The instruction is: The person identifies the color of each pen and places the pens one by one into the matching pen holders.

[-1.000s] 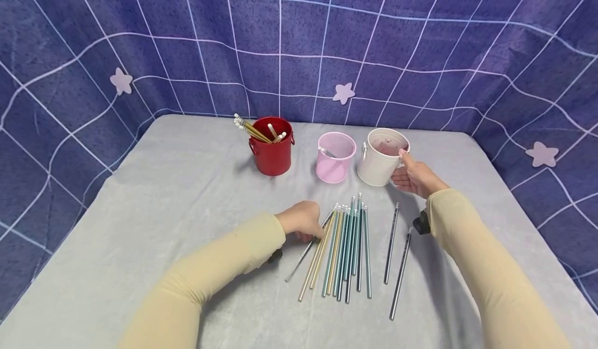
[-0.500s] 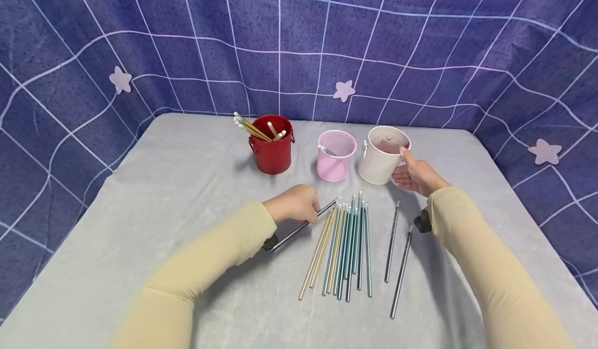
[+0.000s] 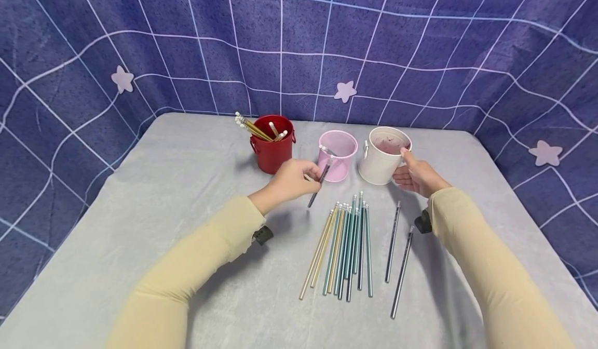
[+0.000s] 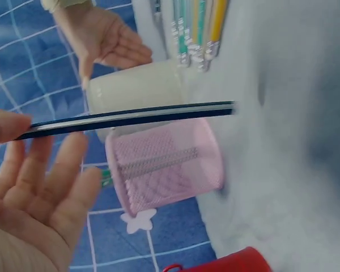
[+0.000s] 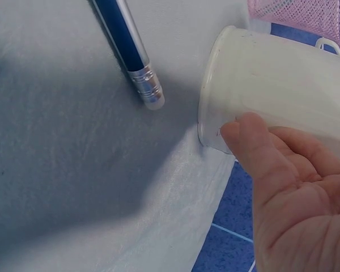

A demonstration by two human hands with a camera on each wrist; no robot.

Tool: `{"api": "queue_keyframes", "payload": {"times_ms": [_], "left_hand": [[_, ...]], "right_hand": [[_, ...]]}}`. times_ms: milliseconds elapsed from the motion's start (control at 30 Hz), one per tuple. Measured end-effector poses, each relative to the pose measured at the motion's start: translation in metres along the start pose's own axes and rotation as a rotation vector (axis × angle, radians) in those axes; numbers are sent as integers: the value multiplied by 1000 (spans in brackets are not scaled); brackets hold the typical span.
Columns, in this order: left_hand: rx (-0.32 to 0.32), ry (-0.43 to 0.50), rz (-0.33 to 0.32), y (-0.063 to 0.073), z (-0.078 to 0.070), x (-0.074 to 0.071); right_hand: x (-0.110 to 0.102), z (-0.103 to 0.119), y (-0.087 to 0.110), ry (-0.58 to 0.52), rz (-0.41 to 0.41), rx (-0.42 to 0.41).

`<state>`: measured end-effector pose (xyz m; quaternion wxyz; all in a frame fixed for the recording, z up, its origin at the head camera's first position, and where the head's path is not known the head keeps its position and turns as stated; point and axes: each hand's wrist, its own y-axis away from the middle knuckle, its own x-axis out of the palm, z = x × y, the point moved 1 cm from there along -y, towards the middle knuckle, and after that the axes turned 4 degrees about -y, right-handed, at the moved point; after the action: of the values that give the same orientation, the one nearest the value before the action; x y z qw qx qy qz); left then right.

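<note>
My left hand (image 3: pixel 290 180) pinches a dark blue and silver pencil (image 4: pixel 136 117) between thumb and fingertips, near its white eraser end. The pencil slants in front of the pink mesh cup (image 3: pixel 340 170), raised above the table. One pencil leans inside that cup. With fingers fairly straight, my right hand (image 3: pixel 419 176) touches the side of the white bucket (image 5: pixel 283 85), its thumb at the rim. On the table below lies a bunch of teal, gold and dark pencils (image 3: pixel 348 250), erasers pointing away. Two dark pencils (image 3: pixel 392 242) lie separately to the right.
A red bucket (image 3: pixel 270 156) holding several gold pencils stands left of the pink cup. Grey cloth (image 3: pixel 163 193) covers the table. A blue curtain (image 3: pixel 299 37) with a grid pattern hangs behind and along the sides.
My left hand has drawn the dark pencil away from the bunch's left side, then lifted it up toward the pink cup. My right hand stays at the white bucket.
</note>
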<state>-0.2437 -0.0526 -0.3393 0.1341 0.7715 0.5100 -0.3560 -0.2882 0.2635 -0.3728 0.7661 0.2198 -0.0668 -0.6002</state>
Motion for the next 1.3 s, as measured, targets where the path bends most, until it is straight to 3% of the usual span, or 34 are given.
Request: {"api": "queue_keyframes", "payload": {"times_ms": [333,433,533,700,833,967,1300], "left_hand": [[145,326,-331,2,-16,-31],[180,375,-422,1,-19,-37],[183,407,-474,-2,-21,-36],[139,496,-517,-14,-23,-24],[146,544,-524,-27,-26,-13],[163,525,-505,-37,-31,-4],[188,372,-521,-51,-46,13]], "right_hand": [[0,0,-1,0,-1,2],[0,0,-2,1,0,2],[0,0,-2,-2,-4,5],[-1,-2,-1,-9,-6,16],[-1,-2,-1,-10,-7,20],[0,-3,-1,-10,-8,18],[0,-1,-1,4,-12,18]]}}
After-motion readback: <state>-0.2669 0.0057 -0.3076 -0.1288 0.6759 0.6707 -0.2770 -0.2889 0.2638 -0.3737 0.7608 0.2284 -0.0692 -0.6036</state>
